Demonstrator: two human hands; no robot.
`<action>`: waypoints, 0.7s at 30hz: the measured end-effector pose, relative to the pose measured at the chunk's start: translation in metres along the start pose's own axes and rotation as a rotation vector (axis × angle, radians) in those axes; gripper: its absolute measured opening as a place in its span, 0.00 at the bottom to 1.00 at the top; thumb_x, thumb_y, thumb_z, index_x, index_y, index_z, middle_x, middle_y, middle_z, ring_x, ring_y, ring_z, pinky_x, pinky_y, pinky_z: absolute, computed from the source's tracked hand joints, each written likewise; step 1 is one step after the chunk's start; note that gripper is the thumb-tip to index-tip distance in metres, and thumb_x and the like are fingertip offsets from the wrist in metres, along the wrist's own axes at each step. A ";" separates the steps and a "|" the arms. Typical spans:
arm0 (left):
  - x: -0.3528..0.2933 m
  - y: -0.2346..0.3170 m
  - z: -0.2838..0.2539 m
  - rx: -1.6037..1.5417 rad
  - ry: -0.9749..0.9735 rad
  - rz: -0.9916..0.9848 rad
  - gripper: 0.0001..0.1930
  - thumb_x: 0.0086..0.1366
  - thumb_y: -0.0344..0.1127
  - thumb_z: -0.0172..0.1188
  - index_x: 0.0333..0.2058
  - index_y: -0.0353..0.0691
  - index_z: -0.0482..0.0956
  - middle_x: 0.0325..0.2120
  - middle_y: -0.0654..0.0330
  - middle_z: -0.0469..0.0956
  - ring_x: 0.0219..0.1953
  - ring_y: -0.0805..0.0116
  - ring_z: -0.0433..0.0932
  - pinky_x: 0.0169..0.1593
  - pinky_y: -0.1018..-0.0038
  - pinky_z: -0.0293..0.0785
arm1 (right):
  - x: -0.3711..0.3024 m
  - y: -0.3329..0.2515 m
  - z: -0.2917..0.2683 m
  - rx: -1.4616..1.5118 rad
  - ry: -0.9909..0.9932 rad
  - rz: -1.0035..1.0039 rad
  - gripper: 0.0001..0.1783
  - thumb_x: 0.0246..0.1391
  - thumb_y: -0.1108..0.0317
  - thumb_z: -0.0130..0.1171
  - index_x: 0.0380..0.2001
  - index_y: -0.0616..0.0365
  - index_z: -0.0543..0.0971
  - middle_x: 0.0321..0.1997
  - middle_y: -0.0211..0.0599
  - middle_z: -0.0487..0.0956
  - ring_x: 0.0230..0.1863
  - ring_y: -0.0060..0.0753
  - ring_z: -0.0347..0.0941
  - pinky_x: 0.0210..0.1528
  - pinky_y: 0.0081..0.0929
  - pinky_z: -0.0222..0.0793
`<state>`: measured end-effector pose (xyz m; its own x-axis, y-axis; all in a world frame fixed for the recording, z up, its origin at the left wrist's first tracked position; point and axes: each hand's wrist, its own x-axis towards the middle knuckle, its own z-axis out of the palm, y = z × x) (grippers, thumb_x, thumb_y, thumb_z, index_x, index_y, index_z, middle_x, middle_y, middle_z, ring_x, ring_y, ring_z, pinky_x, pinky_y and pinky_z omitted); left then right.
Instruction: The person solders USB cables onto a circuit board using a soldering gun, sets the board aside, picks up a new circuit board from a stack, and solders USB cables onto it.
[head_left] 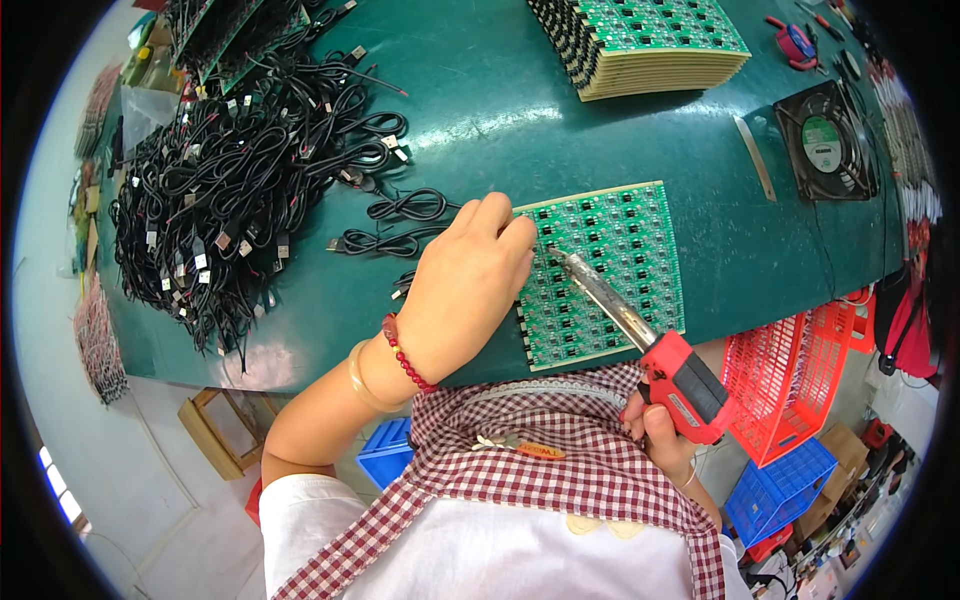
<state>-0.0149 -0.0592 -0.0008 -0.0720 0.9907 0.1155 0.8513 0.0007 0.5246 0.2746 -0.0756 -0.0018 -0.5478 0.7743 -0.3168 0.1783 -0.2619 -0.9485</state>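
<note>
A green circuit board panel (625, 285), covered in rows of small black parts, lies flat before me. My left hand (475, 270) is closed over its left edge, fingertips pinched together; whatever they grip is hidden behind the hand. With my right hand (657, 432) I hold a red and black soldering iron (690, 390) by its handle. Its metal barrel slants up and left across the panel, and the tip is over the panel's upper left part, close to my left fingers. Coiled black cables (410, 205) lie just left of my left hand.
A big tangled heap of black USB cables (230, 190) covers the table's left side. At the far edge stands a tall stack of board panels (660, 65). A fan (825, 145) and a metal strip (755, 158) lie right. Red (780, 370) and blue crates (775, 490) stand below.
</note>
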 end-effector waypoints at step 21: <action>0.058 -0.106 -0.062 0.594 0.260 0.053 0.09 0.55 0.27 0.59 0.36 0.42 0.77 0.37 0.60 0.75 0.47 0.59 0.71 0.47 0.65 0.68 | 0.020 -0.021 0.005 0.067 0.177 -0.146 0.22 0.59 0.55 0.50 0.46 0.64 0.66 0.19 0.37 0.70 0.15 0.21 0.60 0.19 0.21 0.61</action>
<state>-0.1414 -0.0098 0.0032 -0.0818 0.9261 0.3682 0.9942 0.1015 -0.0344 0.2558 -0.0574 0.0118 -0.4106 0.8943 -0.1780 0.0500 -0.1728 -0.9837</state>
